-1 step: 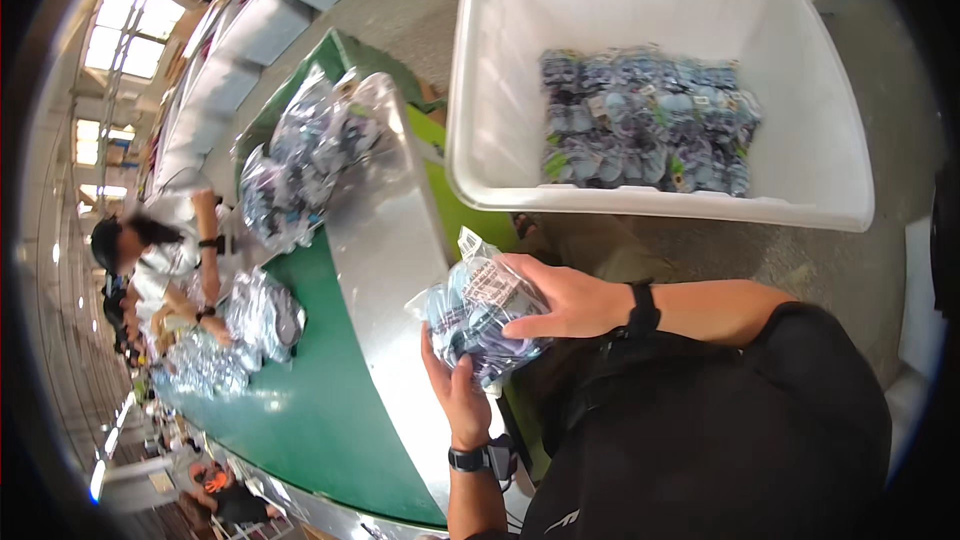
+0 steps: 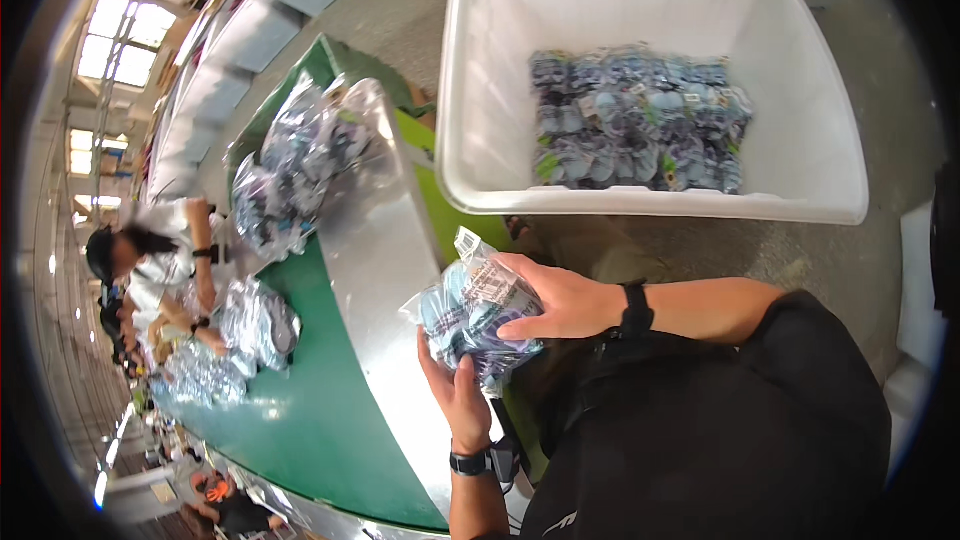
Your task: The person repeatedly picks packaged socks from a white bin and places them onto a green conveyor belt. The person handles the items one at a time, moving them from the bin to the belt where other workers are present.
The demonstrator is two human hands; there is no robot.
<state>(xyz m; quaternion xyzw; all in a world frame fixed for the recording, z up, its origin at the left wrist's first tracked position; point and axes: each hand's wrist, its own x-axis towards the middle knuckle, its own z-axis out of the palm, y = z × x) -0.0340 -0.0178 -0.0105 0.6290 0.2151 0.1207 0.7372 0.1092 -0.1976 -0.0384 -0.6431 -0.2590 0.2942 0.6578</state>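
We hold a clear plastic packet (image 2: 472, 315) of small grey-blue items in both hands, just beside the metal edge (image 2: 385, 270) of the green conveyor belt (image 2: 300, 420). Our right hand (image 2: 560, 300) curls its fingers over the packet's top; our left hand (image 2: 455, 390) cups it from below, fingers wrapped round. Similar packets (image 2: 635, 120) lie in the white bin (image 2: 480, 90) ahead, and more bags (image 2: 300, 165) rest on the belt.

The single view sits on the person's head and looks steeply down, close over the left hand (image 2: 462, 392) and right hand (image 2: 560, 300) at chest height. Its wide fisheye lens bends the green belt (image 2: 300, 420) and white bin (image 2: 800, 202) toward the rim, with the floor farther off.
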